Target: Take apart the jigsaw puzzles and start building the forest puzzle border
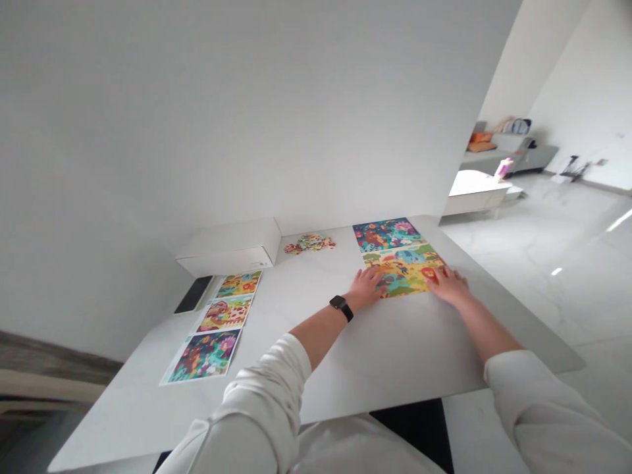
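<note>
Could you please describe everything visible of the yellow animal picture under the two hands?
The yellow animal picture is a flat, roughly rectangular sheet, apparently card, printed with animals and foliage in blue, red and green. It lies on the white table, its far edge meeting or nearly meeting a dark blue picture. The left hand rests on its near left part, the right hand on its near right.

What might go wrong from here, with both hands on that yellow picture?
An uneven push from the left hand or right hand might skew the yellow picture, or shove it against the dark blue picture just beyond it. The small pieces lie in a loose heap on the table, so a stray sweep of an arm might scatter them.
</note>
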`<state>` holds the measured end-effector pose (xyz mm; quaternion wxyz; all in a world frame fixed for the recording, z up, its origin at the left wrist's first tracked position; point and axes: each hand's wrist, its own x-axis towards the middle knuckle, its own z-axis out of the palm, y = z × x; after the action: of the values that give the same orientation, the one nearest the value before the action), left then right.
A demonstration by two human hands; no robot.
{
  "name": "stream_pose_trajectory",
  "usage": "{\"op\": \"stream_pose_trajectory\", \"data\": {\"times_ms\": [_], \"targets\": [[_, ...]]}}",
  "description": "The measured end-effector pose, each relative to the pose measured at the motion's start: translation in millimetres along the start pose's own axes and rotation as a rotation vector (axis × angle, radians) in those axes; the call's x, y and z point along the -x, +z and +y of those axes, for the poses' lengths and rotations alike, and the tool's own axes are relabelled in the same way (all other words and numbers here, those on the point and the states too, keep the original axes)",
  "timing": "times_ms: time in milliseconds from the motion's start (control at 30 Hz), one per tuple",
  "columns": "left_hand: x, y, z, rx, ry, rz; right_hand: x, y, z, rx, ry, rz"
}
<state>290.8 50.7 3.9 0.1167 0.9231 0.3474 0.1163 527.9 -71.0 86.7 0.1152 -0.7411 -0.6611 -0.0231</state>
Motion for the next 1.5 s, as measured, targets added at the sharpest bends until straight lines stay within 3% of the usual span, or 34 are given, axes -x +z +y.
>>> {"op": "stream_pose_trajectory", "data": {"times_ms": [133, 200, 300, 467, 567, 667, 800, 900, 1000, 1200, 1367, 1500], "targets": [[14, -3.8, -7, 0.022, 0.037, -0.064, 14, 18, 16, 0.016, 0.051, -0.008], [39, -10.1, -17, 0.012, 0.033, -0.056, 21, 30, 15, 0.022, 0.054, -0.021], [95, -25.7, -41, -0.009, 0.042, -0.061, 33, 48, 0, 0.024, 0.016, -0.051], [200, -66.4, -95, 0.015, -0.048, -0.093, 47, 76, -60, -0.030, -0.234, -0.075], [251, -92.3, -122, 0.053, -0.106, -0.022, 51, 79, -109, -0.097, -0.405, -0.129], [291, -110.6, -136, 0.087, -0.141, 0.024, 50, 73, -147, -0.191, -0.498, -0.248], [321, -120.1, -141, 0.122, -0.169, 0.003, 26, 74, -166, -0.220, -0.432, -0.392], [322, -121.8, -145, 0.139, -0.157, -0.012, -10, 85, -166, -0.149, -0.452, -0.316], [305, -123.3, -156, 0.098, -0.195, 0.017, -49, 98, -167, -0.039, -0.379, -0.273], [247, -128.7, -191, -0.071, -0.249, 0.035, -97, 104, -180, 0.017, -0.342, -0.461], [201, -131.4, -205, -0.186, -0.232, -0.135, -115, 98, -182, -0.001, -0.378, -0.570], [182, -135.1, -208, -0.181, -0.243, -0.298, -122, 98, -180, -0.087, -0.392, -0.581]]}}
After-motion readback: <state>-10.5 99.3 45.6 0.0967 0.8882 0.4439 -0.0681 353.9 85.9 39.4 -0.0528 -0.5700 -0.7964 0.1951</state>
